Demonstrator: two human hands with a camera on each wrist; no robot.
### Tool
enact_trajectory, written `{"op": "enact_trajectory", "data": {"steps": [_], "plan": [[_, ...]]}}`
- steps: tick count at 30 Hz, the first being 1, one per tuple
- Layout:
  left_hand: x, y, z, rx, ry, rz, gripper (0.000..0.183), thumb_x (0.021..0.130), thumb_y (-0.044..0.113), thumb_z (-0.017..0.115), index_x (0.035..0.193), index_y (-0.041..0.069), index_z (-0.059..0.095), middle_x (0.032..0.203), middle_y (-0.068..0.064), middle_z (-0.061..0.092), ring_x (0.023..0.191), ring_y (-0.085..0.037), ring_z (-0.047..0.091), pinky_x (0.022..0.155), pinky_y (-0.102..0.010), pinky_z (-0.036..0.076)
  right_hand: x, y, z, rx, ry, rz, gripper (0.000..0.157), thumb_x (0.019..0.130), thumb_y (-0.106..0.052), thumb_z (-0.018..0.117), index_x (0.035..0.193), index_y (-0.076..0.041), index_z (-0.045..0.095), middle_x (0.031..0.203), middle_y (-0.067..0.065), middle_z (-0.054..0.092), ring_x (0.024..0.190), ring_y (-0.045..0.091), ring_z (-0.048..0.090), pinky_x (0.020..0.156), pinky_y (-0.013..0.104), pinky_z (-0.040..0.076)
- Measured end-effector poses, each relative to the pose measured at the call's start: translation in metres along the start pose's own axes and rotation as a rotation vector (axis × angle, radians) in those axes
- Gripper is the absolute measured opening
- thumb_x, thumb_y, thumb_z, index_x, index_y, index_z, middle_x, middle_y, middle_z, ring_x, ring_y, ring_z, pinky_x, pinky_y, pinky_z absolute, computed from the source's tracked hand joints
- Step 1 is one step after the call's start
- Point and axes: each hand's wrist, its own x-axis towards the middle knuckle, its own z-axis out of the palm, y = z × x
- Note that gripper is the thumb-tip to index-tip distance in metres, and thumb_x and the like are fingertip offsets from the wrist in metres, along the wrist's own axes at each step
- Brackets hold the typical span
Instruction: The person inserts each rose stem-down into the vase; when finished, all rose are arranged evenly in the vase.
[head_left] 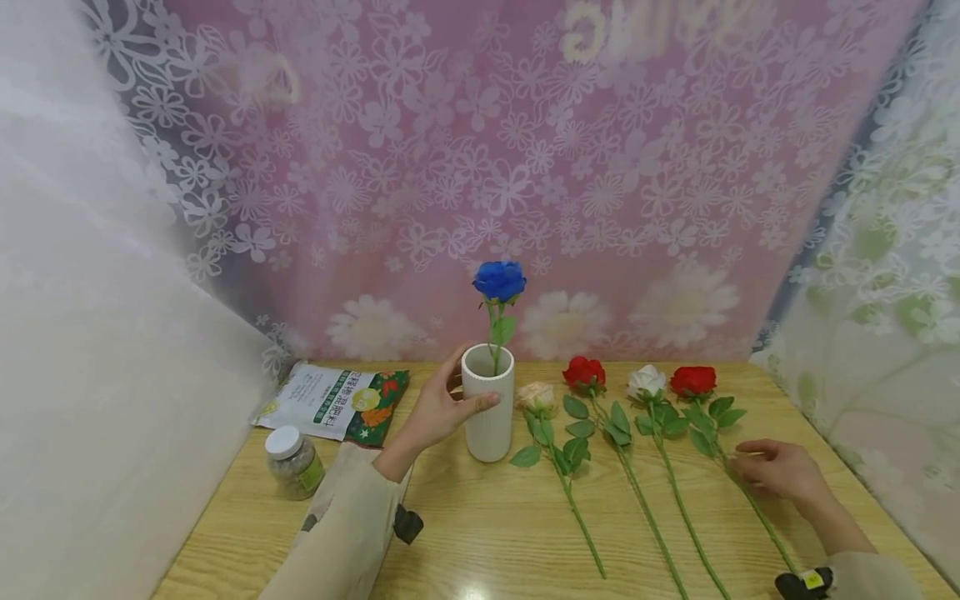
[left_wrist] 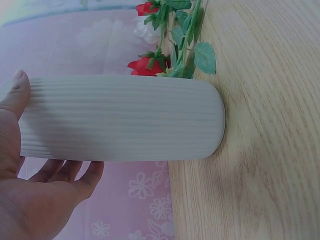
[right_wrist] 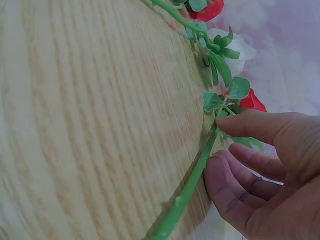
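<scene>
My left hand (head_left: pixel 433 410) grips the white ribbed vase (head_left: pixel 489 429) near its top, thumb in front and fingers behind. The vase stands upright on the table, holding a single blue rose (head_left: pixel 499 282) with a green stem. At the right, my right hand (head_left: pixel 782 472) is beside the stem of the rightmost red rose (head_left: pixel 693 381), which lies on the table. In the right wrist view, the fingertips (right_wrist: pixel 225 121) are right at that green stem (right_wrist: pixel 185 197), with the fingers loosely bent.
Left of that rose lie a white rose (head_left: pixel 647 382), another red rose (head_left: pixel 584 373) and a cream rose (head_left: pixel 537 397), stems toward me. A printed bag (head_left: pixel 330 400) and a white-lidded jar (head_left: pixel 295 467) are at the left. A floral curtain (head_left: pixel 525 183) hangs behind the table.
</scene>
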Motion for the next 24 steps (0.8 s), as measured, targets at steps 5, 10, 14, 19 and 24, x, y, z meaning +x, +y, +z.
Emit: {"op": "enact_trajectory", "data": {"steps": [5,10,14,19,24], "plan": [[0.0,-0.001,0.0,-0.001,0.001,-0.007,0.083,0.094,0.015,0.082,0.163,0.027,0.038,0.146,-0.014,0.058,0.134,-0.038,0.06,0.108,-0.063,0.051,0.003,0.001,0.002,-0.082,-0.009,-0.039,0.063,0.1,-0.027,0.074,0.139,0.019,0.053,0.117,0.03,0.071,0.083,0.018,0.074,0.073,0.036,0.065],[-0.001,0.001,0.0,0.0,0.0,-0.011,0.083,0.094,0.014,0.082,0.163,0.024,0.038,0.146,-0.015,0.058,0.134,-0.038,0.061,0.109,-0.063,0.051,0.006,0.002,0.003,-0.148,-0.014,-0.063,0.059,0.097,-0.022,0.075,0.135,0.018,0.057,0.109,0.023,0.074,0.079,0.018,0.073,0.068,0.034,0.064],[-0.003,0.002,-0.001,-0.002,0.004,-0.021,0.082,0.094,0.014,0.082,0.162,0.025,0.039,0.146,-0.014,0.058,0.134,-0.037,0.06,0.109,-0.062,0.051,0.009,0.001,0.003,-0.175,-0.011,-0.08,0.058,0.096,-0.018,0.072,0.136,0.02,0.056,0.112,0.027,0.073,0.079,0.017,0.073,0.069,0.033,0.063],[-0.004,0.001,-0.003,0.006,0.014,-0.029,0.081,0.094,0.015,0.083,0.161,0.031,0.04,0.146,-0.012,0.059,0.133,-0.035,0.061,0.108,-0.059,0.053,0.008,-0.002,0.002,-0.132,-0.019,-0.07,0.061,0.099,-0.019,0.07,0.14,0.022,0.051,0.121,0.034,0.07,0.085,0.01,0.071,0.074,0.031,0.061],[0.0,-0.001,-0.003,0.004,0.005,-0.02,0.082,0.094,0.018,0.082,0.162,0.032,0.039,0.147,-0.011,0.059,0.133,-0.034,0.061,0.107,-0.058,0.054,0.001,-0.014,-0.005,0.006,0.004,-0.088,0.063,0.105,-0.014,0.063,0.147,0.026,0.038,0.121,0.032,0.069,0.086,0.006,0.072,0.077,0.032,0.064]]}}
